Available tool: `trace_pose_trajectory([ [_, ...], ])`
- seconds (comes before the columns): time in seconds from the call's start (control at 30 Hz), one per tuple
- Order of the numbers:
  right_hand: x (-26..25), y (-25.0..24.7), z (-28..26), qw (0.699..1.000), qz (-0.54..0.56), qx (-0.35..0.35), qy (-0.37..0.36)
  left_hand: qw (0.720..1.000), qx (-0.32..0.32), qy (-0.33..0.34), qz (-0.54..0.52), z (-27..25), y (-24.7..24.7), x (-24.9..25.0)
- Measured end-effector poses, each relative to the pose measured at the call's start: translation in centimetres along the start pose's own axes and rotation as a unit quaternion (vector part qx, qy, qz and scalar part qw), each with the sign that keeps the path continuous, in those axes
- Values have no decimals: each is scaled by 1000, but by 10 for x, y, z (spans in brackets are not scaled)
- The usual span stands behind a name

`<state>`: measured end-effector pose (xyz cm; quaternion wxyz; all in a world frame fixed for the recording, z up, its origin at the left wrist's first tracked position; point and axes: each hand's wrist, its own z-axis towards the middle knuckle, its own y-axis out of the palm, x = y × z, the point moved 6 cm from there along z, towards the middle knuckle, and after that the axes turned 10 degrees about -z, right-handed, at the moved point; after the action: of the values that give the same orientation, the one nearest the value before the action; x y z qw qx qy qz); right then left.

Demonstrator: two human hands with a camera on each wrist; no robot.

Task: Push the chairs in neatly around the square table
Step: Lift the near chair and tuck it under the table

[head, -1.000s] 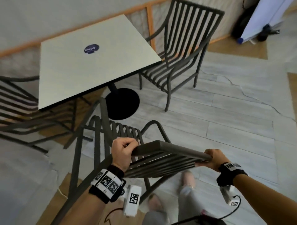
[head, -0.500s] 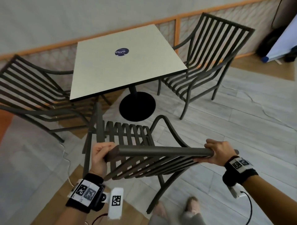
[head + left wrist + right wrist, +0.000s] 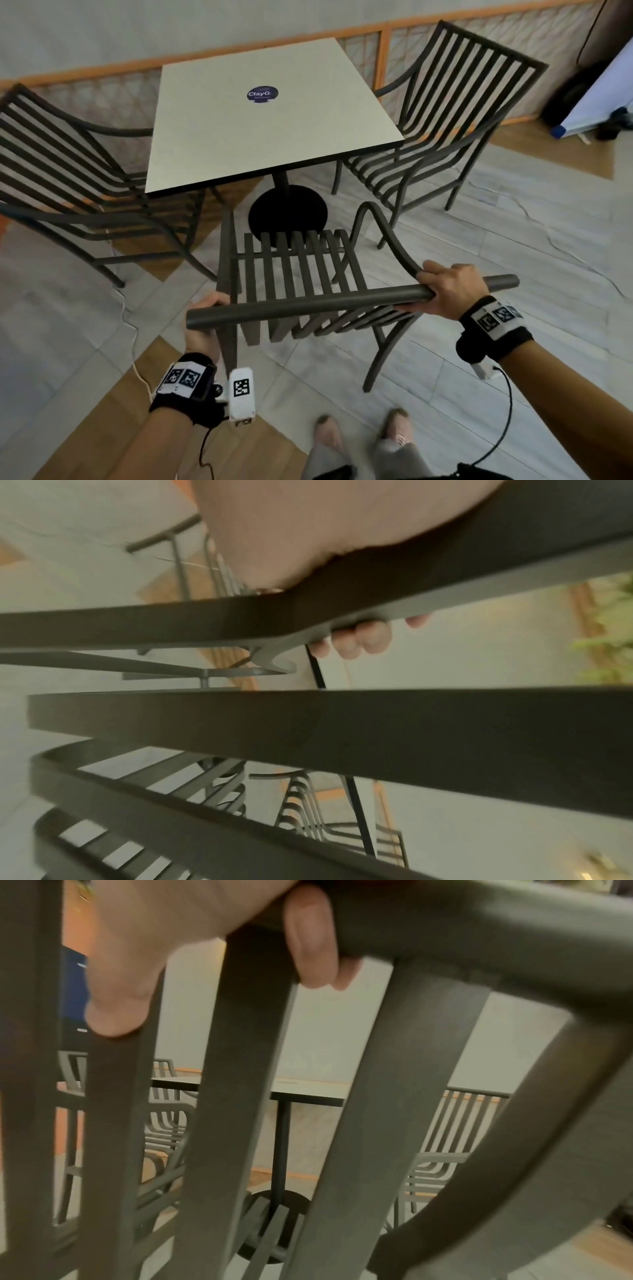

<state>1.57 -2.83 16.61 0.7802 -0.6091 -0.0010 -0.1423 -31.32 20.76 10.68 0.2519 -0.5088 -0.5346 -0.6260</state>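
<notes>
A dark slatted metal armchair (image 3: 301, 270) stands in front of me, its seat facing the square white table (image 3: 267, 137). My left hand (image 3: 205, 318) grips the left end of the chair's top rail (image 3: 308, 303), and my right hand (image 3: 445, 287) grips its right end. Left wrist view: fingertips (image 3: 359, 639) curl under the rail. Right wrist view: fingers (image 3: 308, 947) wrap the rail above the back slats. The chair's front edge is near the table's round black base (image 3: 287, 212). Two more armchairs flank the table, one on the left (image 3: 68, 164) and one on the right (image 3: 445, 137).
A low orange-framed railing (image 3: 383, 51) and a wall run behind the table. A white board and dark bags (image 3: 589, 102) lie at the far right. A white cable (image 3: 133, 342) trails on the floor at my left. My feet (image 3: 359, 431) stand just behind the chair.
The chair has swung round to face the table squarely and moved closer to it. Both hands kept their hold on the top rail throughout.
</notes>
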Motion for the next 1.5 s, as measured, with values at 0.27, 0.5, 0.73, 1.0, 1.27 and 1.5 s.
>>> trace_pose_trajectory([
  [0.27, -53, 17, 33, 997, -25, -40, -67, 952, 170, -91, -238, -17, -68, -25],
  [0.5, -89, 18, 34, 996, -9, -50, -79, 930, 217, -103, -278, -10, -111, -39],
  [0.73, -117, 46, 6, 993, 38, -87, -63, 916, 171, -169, -320, -18, -137, -64],
  [1.0, -108, 57, -3, 990, 88, -109, -26, 965, 93, -183, -165, -23, -142, -65],
  [1.27, -71, 72, -18, 972, 42, -228, 41, 842, -147, -272, 443, -21, -105, -13],
  [1.5, -74, 72, -11, 936, -7, -346, 62, 616, -242, -179, 728, -20, -58, -44],
])
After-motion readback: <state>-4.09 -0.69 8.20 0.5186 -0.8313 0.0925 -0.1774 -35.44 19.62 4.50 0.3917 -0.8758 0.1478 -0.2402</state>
